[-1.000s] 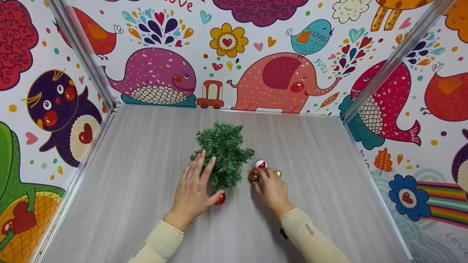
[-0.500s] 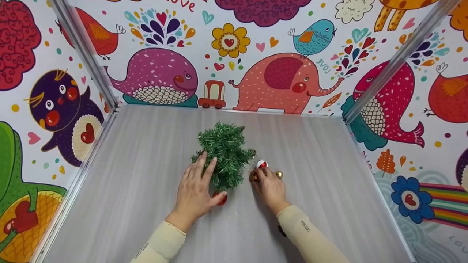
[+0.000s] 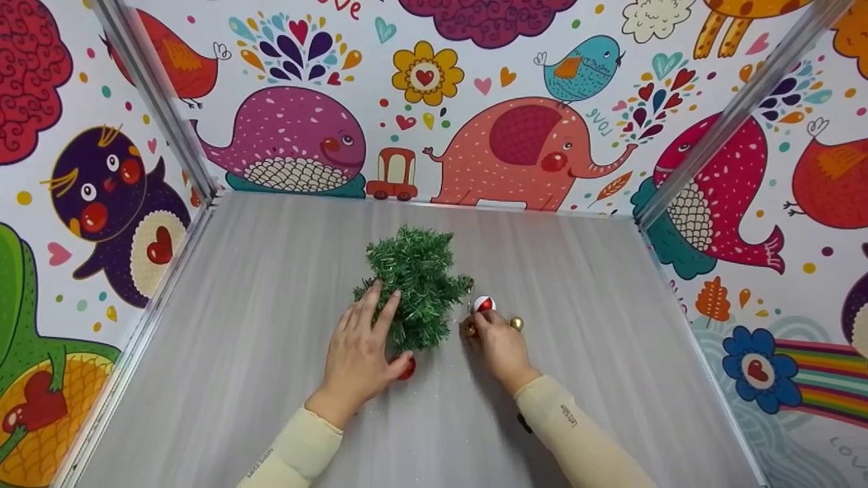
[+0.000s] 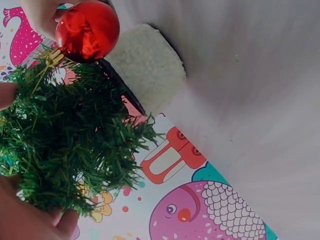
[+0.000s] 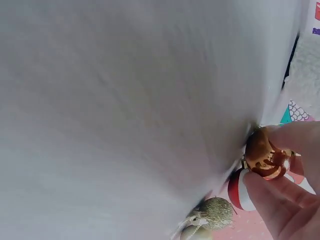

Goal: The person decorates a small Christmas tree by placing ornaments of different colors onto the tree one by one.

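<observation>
A small green Christmas tree point(image 3: 420, 271) stands on the table; its pale, square-looking base point(image 4: 147, 67) shows in the left wrist view. My left hand point(image 3: 356, 362) rests against the tree's left side, fingers spread among the branches. Close to that thumb, a shiny red bauble point(image 4: 89, 31) hangs from the tree by a gold cord. To the right of the tree, my right hand point(image 3: 505, 349) pinches a copper-coloured bauble point(image 5: 262, 155) between thumb and fingers, low over the table. Right beside the fingertips lies a red-and-white bauble point(image 3: 484, 304).
Gold baubles lie just right of my right hand, one of them glittery point(image 5: 216, 212). The grey wood-grain table point(image 3: 258, 271) is bounded by walls printed with cartoon animals point(image 3: 298, 142), with metal rails point(image 3: 159, 102) at the corners.
My right fingers have closed in on the copper-coloured bauble, covering more of it, and the gold bauble beside the hand shows more fully. The left hand stays against the tree.
</observation>
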The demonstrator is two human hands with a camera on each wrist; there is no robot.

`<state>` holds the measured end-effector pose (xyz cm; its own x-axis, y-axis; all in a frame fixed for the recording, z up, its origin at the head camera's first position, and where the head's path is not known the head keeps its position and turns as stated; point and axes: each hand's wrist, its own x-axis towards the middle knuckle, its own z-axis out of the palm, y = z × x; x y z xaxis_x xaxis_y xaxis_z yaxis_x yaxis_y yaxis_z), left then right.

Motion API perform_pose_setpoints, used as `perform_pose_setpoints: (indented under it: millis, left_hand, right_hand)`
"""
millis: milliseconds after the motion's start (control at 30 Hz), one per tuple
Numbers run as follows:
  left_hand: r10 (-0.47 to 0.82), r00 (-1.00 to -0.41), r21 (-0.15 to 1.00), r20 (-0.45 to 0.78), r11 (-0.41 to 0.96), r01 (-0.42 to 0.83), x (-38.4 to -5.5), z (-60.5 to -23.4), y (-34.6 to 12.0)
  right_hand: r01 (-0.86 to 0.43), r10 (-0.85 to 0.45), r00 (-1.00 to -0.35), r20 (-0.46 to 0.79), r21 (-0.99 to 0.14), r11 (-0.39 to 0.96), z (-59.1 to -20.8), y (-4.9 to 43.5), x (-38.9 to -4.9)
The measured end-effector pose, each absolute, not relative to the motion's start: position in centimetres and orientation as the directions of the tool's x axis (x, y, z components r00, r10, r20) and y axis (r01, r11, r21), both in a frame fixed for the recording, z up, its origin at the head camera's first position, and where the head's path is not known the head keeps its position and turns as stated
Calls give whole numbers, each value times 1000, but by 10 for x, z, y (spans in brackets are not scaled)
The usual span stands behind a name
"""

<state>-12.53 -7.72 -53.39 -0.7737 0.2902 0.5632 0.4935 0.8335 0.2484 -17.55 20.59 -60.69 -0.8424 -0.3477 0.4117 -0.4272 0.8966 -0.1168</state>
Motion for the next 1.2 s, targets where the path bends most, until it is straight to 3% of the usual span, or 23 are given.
perform_pose_setpoints:
  millis: [433, 1200]
  left_hand:
    - [319, -792, 243, 521, 834, 495, -126, -529, -92]
    - [385, -771, 219, 506, 808, 547, -132, -524, -114]
  right_hand:
    - [-466, -385, -835, 392, -134, 874, -603, 202, -165]
    - [-518, -439, -822, 361, -155, 841, -598, 207, -163]
